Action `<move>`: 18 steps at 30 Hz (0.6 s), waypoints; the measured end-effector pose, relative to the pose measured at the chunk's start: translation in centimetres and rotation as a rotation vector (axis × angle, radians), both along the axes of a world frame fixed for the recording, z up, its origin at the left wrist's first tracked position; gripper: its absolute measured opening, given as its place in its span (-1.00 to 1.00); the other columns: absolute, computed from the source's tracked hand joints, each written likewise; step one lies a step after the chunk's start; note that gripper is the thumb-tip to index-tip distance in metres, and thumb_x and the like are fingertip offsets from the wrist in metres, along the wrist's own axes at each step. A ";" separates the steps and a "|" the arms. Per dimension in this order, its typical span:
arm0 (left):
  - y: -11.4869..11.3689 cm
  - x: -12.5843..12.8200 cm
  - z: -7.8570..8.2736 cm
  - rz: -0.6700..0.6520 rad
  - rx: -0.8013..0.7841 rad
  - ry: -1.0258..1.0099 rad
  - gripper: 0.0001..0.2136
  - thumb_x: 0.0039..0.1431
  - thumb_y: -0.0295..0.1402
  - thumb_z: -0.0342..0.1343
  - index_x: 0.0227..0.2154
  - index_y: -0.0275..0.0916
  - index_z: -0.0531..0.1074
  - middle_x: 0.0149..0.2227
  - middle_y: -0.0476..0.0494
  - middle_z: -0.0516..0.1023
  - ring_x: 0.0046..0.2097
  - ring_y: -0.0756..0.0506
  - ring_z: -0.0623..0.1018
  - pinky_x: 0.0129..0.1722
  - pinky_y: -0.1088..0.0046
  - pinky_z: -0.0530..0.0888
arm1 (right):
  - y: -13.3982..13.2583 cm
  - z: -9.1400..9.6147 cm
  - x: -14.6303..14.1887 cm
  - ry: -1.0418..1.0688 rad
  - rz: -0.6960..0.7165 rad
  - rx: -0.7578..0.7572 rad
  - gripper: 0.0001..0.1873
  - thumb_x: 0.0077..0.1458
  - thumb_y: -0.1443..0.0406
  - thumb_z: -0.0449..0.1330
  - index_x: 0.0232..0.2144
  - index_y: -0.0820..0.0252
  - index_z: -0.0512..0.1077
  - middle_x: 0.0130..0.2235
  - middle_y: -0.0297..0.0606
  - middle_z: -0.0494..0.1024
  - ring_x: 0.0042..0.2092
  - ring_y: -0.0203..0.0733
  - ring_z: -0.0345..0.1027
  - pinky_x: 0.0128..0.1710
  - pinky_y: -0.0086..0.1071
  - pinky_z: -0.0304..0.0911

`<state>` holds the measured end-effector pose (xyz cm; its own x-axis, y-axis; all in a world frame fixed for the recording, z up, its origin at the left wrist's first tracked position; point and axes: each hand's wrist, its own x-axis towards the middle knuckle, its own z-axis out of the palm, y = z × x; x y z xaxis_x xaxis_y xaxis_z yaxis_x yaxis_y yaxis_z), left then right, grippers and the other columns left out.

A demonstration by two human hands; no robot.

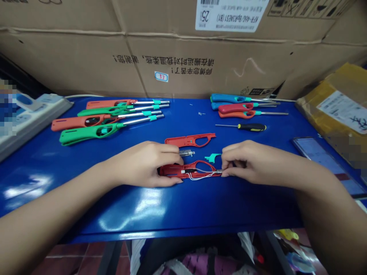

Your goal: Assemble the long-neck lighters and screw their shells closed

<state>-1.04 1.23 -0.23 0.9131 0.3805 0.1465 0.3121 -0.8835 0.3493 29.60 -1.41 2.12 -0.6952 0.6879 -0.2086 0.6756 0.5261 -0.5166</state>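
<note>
My left hand [149, 164] grips the handle end of an opened red lighter shell half [168, 170] on the table, thumb along its near edge. Inside the shell lie a black-and-white igniter part [189, 171] and thin white wires [200, 177]. At the shell's right end, my right hand [248, 162] pinches a short metal piece [219, 171] between thumb and fingers. Just beyond lies the other red shell half [185, 141]. A clear and metal part [187, 153] pokes out beside my left fingers. A green trigger [212, 157] rests by my right fingertips.
Several long-necked lighters [86, 131] lie at the back left, and several more [233, 108] at the back right. A screwdriver [251, 127] and tiny screws [201, 113] lie nearby. A phone [327, 164], taped box [338, 103], power strip [34, 110] and large carton [172, 49] border the blue table.
</note>
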 end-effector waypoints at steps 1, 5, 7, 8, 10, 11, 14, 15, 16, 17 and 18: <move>0.0 0.0 0.0 -0.001 0.000 0.002 -0.76 0.30 -0.20 0.20 -0.12 -0.25 0.54 -0.22 -0.12 0.59 -0.30 -0.04 0.57 -0.31 0.47 0.45 | 0.0 0.0 0.0 0.003 0.010 0.002 -0.86 0.18 0.38 0.24 -0.42 0.14 0.53 -0.35 -0.34 0.59 -0.32 -0.28 0.42 -0.35 -0.42 0.20; -0.1 0.0 0.1 0.009 0.010 0.007 -0.76 0.29 -0.18 0.21 -0.14 -0.25 0.53 -0.23 -0.12 0.59 -0.33 -0.03 0.56 -0.34 0.48 0.43 | 0.0 0.1 -0.1 0.005 0.036 0.041 -0.84 0.17 0.43 0.23 -0.42 0.15 0.55 -0.36 -0.33 0.59 -0.31 -0.28 0.44 -0.32 -0.43 0.22; -0.1 0.0 0.1 0.011 0.007 0.011 -0.75 0.29 -0.18 0.21 -0.14 -0.25 0.53 -0.22 -0.13 0.59 -0.32 -0.04 0.57 -0.34 0.48 0.43 | 0.0 0.0 -0.1 0.001 0.038 0.054 -0.83 0.17 0.42 0.23 -0.44 0.16 0.54 -0.37 -0.32 0.58 -0.32 -0.28 0.43 -0.33 -0.43 0.22; -0.1 0.0 0.0 0.011 0.006 0.014 -0.75 0.29 -0.17 0.21 -0.14 -0.25 0.53 -0.22 -0.13 0.59 -0.31 -0.04 0.57 -0.34 0.47 0.43 | 0.0 0.0 0.0 -0.001 0.034 0.050 -0.83 0.18 0.41 0.23 -0.45 0.17 0.53 -0.38 -0.32 0.58 -0.33 -0.28 0.43 -0.34 -0.43 0.21; -0.1 0.0 0.0 0.014 0.010 0.021 -0.75 0.30 -0.17 0.20 -0.14 -0.25 0.52 -0.21 -0.13 0.59 -0.30 -0.05 0.58 -0.33 0.47 0.43 | 0.0 0.0 0.0 -0.013 0.017 0.037 -0.84 0.18 0.37 0.25 -0.47 0.17 0.52 -0.40 -0.32 0.56 -0.37 -0.30 0.40 -0.39 -0.44 0.19; -0.1 0.0 0.0 0.016 0.016 0.025 -0.74 0.30 -0.16 0.19 -0.13 -0.25 0.52 -0.21 -0.12 0.59 -0.30 -0.05 0.58 -0.32 0.47 0.43 | -0.1 0.1 0.0 -0.021 0.005 0.033 -0.84 0.18 0.35 0.26 -0.46 0.17 0.52 -0.41 -0.32 0.54 -0.40 -0.31 0.37 -0.41 -0.44 0.17; -0.2 -0.1 0.2 0.031 0.060 0.038 -0.74 0.30 -0.16 0.19 -0.11 -0.23 0.51 -0.18 -0.10 0.59 -0.30 -0.05 0.58 -0.32 0.46 0.43 | -0.2 0.4 0.0 -0.036 -0.020 0.026 -0.90 0.18 0.28 0.28 -0.38 0.17 0.52 -0.37 -0.33 0.51 -0.45 -0.34 0.29 -0.47 -0.44 0.14; -0.3 0.0 0.4 0.039 0.083 0.040 -0.74 0.28 -0.17 0.20 -0.10 -0.23 0.50 -0.17 -0.09 0.59 -0.32 -0.04 0.57 -0.34 0.46 0.42 | -0.3 0.4 -0.1 -0.036 -0.026 0.031 -0.91 0.18 0.26 0.29 -0.34 0.16 0.52 -0.35 -0.33 0.50 -0.46 -0.35 0.27 -0.47 -0.44 0.13; -0.5 0.0 0.5 0.049 0.106 0.042 -0.73 0.25 -0.16 0.22 -0.09 -0.22 0.49 -0.16 -0.08 0.59 -0.33 -0.04 0.56 -0.36 0.45 0.41 | -0.4 0.4 -0.3 -0.031 -0.034 0.043 -0.88 0.18 0.23 0.30 -0.30 0.16 0.51 -0.34 -0.34 0.49 -0.46 -0.35 0.26 -0.48 -0.43 0.12; -0.8 0.2 0.7 0.066 0.127 0.046 -0.70 0.22 -0.15 0.24 -0.09 -0.22 0.49 -0.16 -0.07 0.58 -0.35 -0.04 0.55 -0.39 0.45 0.39 | -0.5 0.4 -0.4 -0.023 -0.043 0.065 -0.85 0.17 0.20 0.31 -0.28 0.16 0.51 -0.34 -0.34 0.48 -0.45 -0.35 0.25 -0.48 -0.43 0.11; -1.1 0.3 0.8 0.085 0.139 0.050 -0.68 0.19 -0.14 0.26 -0.08 -0.21 0.48 -0.16 -0.06 0.58 -0.34 -0.05 0.55 -0.41 0.44 0.38 | -0.5 0.3 -0.6 -0.008 -0.052 0.098 -0.83 0.18 0.18 0.31 -0.28 0.16 0.49 -0.35 -0.36 0.46 -0.44 -0.34 0.24 -0.47 -0.42 0.09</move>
<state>-0.72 0.14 0.55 0.8858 0.4361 0.1583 0.4019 -0.8918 0.2080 28.97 -1.95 2.40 -0.6567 0.7403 -0.1440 0.7071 0.5380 -0.4589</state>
